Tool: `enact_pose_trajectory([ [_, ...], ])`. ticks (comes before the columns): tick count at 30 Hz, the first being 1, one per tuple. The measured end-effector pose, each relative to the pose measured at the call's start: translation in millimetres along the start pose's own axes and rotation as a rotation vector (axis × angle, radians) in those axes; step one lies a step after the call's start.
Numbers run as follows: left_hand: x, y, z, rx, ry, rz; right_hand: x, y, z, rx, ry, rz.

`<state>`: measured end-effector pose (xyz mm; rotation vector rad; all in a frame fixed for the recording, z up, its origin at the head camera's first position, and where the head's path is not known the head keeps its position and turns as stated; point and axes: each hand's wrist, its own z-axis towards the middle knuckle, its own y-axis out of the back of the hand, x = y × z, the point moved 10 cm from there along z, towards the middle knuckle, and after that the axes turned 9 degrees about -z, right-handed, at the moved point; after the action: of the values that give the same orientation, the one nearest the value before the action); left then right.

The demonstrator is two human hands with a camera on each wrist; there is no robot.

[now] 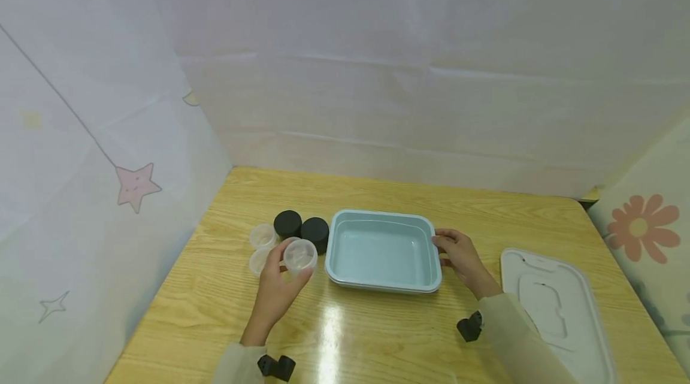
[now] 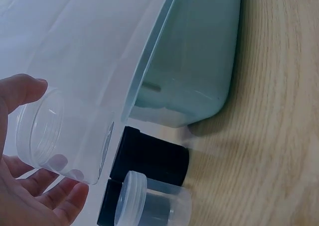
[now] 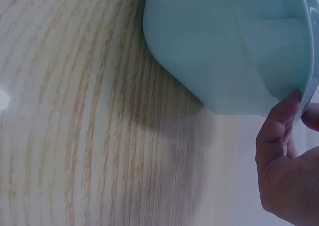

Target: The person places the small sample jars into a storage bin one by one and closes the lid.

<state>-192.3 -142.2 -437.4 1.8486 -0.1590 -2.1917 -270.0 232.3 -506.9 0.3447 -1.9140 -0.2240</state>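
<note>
My left hand (image 1: pixel 277 291) holds a clear plastic jar (image 1: pixel 300 256) between thumb and fingers, raised over the table. In the left wrist view the held jar (image 2: pixel 70 136) tilts on its side, its round mouth towards the palm. At the right end of a light blue rectangular tub (image 1: pixel 383 283), my right hand (image 1: pixel 460 258) pinches the rim between thumb and fingers, also plain in the right wrist view. Left of the tub stand two black jars (image 1: pixel 288 224), close together. Beside them are two more clear jars (image 1: pixel 262 236), one partly hidden by my left hand.
A white rectangular lid (image 1: pixel 555 306) with a moulded top lies on the wooden table (image 1: pixel 388 342) at the right, partly under my right sleeve. White printed sheets (image 1: pixel 377 102) hang behind the table and along both sides.
</note>
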Motion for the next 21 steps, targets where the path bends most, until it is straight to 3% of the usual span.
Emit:
enact_pose_trajectory([
  [12, -18.9, -23.9, 15.2, 0.084, -0.027, 0.008, -0.5, -1.0, 0.2, -0.019, -0.017, -0.021],
  [21, -33.6, -55.1, 31.2, 0.181, -0.053, -0.034, 0.3, -3.8, -1.3, -0.018, -0.033, -0.015],
])
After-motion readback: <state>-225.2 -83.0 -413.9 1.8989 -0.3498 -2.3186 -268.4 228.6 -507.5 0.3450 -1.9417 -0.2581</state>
